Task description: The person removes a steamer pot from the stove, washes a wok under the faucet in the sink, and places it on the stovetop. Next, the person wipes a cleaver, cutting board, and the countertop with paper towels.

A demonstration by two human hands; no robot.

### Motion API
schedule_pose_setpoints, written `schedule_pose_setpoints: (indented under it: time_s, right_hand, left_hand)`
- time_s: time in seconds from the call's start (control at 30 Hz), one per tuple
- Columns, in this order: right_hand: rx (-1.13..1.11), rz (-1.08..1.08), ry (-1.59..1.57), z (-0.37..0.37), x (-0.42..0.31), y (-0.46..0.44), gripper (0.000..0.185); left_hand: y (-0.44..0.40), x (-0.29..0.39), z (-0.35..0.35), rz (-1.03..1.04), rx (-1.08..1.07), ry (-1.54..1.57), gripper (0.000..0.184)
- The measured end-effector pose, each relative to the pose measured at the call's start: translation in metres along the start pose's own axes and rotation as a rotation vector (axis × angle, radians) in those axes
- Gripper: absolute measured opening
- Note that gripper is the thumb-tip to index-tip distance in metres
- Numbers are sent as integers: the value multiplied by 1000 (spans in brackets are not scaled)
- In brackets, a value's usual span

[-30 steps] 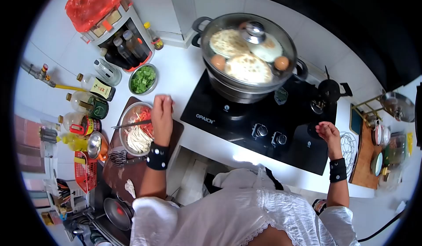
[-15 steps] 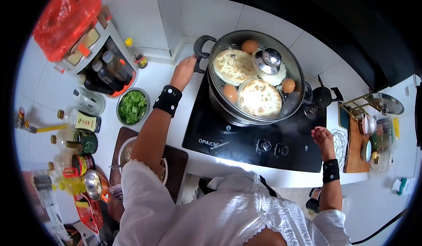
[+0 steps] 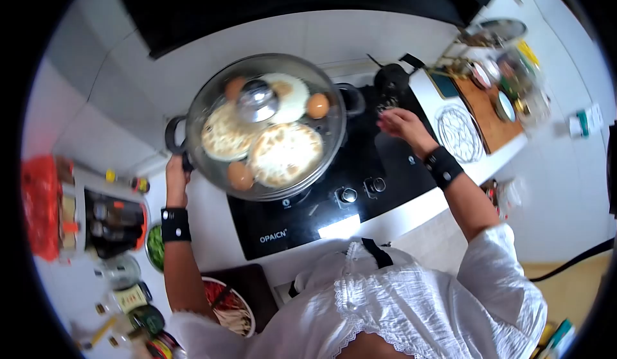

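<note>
A wide steamer pot (image 3: 257, 198) with a clear glass lid (image 3: 295, 65) stands on the black cooktop (image 3: 295, 221). Through the lid I see three round flatbreads (image 3: 287, 153) and three brown eggs (image 3: 317, 106). The lid's metal knob (image 3: 258, 100) sits off toward the back. At the pot's left side, my left hand (image 3: 177, 180) is closed on the lower end of the black side handle (image 3: 175, 134). My right hand (image 3: 405, 130) hovers over the cooktop's right part, apart from the right side handle (image 3: 351, 99), fingers loosely bent and seemingly holding nothing.
A black item with handles (image 3: 392, 79) stands behind my right hand. Right of it are a wire rack (image 3: 459, 133) and a wooden board (image 3: 479, 112). Bottles (image 3: 128, 298), a bowl of chopped greens (image 3: 155, 246) and a bowl of cut vegetables (image 3: 231, 311) stand left.
My view has turned, so the pot appears further left. My right hand has moved inward over the cooktop, closer to the pot's right handle. My left hand stays at the left handle.
</note>
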State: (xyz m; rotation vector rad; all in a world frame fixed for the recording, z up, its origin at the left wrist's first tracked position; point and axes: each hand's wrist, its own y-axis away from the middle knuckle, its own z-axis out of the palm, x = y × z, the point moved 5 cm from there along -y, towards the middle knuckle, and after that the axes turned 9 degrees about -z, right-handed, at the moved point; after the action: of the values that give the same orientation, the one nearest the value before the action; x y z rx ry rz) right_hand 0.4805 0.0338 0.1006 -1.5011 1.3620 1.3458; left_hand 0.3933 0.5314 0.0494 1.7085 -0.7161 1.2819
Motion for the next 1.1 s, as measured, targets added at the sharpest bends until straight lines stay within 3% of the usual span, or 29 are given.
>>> schedule_pose_setpoints:
  time_s: [0.23,0.33,0.47,0.7,0.77,1.0,1.1]
  right_hand:
    - [-56,-58,0,29,-9,-33,29]
    - [-123,-59,-65,45,-10,-40,26]
    - [-147,-108,-104,57,-11,-51,22]
    - [-223,-127,-275,58,2,-65,23]
    - [-275,-115,-286,57,3,-67,23]
    - [-146,20,-437,60,3,-68,22]
    - [-184,-78,-415,67,2,-70,22]
  left_hand:
    - [1,-4,-3,-141,117,154,31]
    - [-3,-5,-2,-132,62,47,20]
    - [-7,-11,-8,-144,-4,78,27]
    - [0,-6,1,-116,74,93,19]
    - [-10,-16,-9,-209,3,71,33]
    - [0,-11,0,-224,0,278,33]
    - [0,-10,3,-249,32,245,33]
